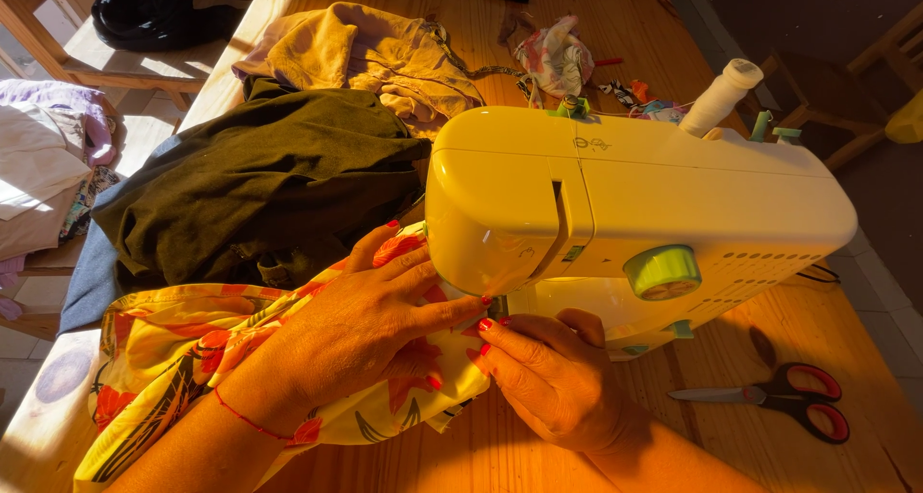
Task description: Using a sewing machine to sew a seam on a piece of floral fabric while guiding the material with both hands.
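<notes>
Head view: floral yellow fabric (192,358) is spread on the wooden tabletop (538,455) and fed under the white sewing machine (635,205). Left hand (361,325) is laid flat, open, on the fabric. Right hand (548,373) is curled, fabric edge pinched at the needle area. Red-handled scissors (779,397) are seen well apart, to the right.

needle area hidden behind sewing machine (615,200) head, floral fabric (192,358) cut off

L hand (361,325) flat, fingers spread, R hand (548,378) curled, fingertips meeting
</notes>
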